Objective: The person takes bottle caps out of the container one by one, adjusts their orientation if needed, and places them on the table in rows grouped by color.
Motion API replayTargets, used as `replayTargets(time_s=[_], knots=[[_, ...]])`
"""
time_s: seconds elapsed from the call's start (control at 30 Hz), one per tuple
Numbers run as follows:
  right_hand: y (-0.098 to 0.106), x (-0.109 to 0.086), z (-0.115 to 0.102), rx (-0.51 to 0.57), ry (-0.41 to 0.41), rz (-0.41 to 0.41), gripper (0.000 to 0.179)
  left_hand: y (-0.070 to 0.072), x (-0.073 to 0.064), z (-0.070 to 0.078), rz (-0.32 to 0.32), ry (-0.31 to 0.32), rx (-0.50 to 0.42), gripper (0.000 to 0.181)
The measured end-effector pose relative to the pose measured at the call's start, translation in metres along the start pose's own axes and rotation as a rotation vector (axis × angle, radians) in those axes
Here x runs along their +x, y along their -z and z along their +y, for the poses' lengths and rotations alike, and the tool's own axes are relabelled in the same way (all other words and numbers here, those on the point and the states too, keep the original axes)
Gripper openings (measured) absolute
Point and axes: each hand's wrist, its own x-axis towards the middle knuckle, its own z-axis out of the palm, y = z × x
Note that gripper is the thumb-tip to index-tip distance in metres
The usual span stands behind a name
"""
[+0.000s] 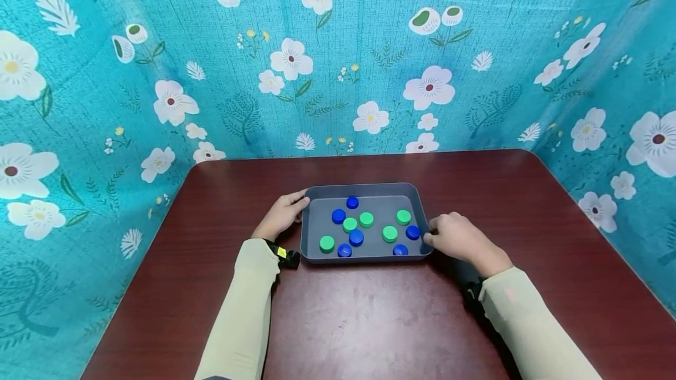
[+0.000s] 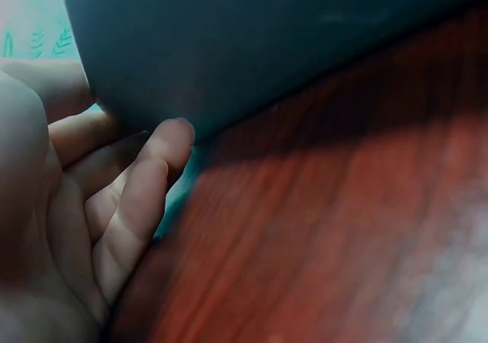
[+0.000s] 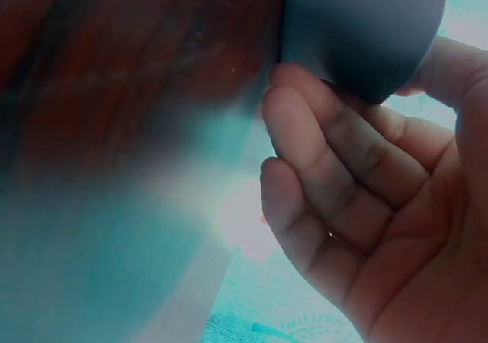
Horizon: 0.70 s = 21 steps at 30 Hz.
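Observation:
A shallow dark grey tray (image 1: 377, 203) with rounded corners lies across the middle of the table. Several blue caps (image 1: 356, 237) and green caps (image 1: 389, 233) are scattered over its floor. My left hand (image 1: 282, 214) grips the tray's left rim, thumb on top. In the left wrist view, the fingers (image 2: 141, 198) curl below the tray's outer wall (image 2: 229, 46). At the opposite end, my right hand (image 1: 465, 240) pinches the right rim near the front corner. The right wrist view has its fingers (image 3: 297, 126) bent under the tray's end (image 3: 366, 23).
The dark reddish-brown table (image 1: 354, 321) extends around the tray on all sides. Behind it and along both sides hangs a turquoise curtain (image 1: 338, 92) with white flowers. A black band (image 1: 285, 255) circles the left wrist.

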Motion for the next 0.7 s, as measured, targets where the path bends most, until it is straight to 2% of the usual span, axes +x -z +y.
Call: replayTargets(time_s=[0.13, 0.37, 0.6, 0.7], knots=[[0.003, -0.002, 0.002, -0.011, -0.009, -0.024, 0.034, -0.005, 0.000, 0.000, -0.010, 0.004, 0.006, 0.048], [0.007, -0.004, 0.003, -0.008, -0.010, -0.055, 0.020, -0.009, 0.000, -0.004, 0.012, -0.011, -0.002, 0.046], [0.004, 0.000, -0.001, -0.014, 0.024, -0.046, 0.036, 0.000, 0.001, -0.003, 0.000, -0.004, 0.017, 0.046], [0.005, 0.001, 0.000, -0.009, 0.033, -0.042, 0.036, 0.003, 0.005, -0.001, -0.007, -0.012, 0.026, 0.046]])
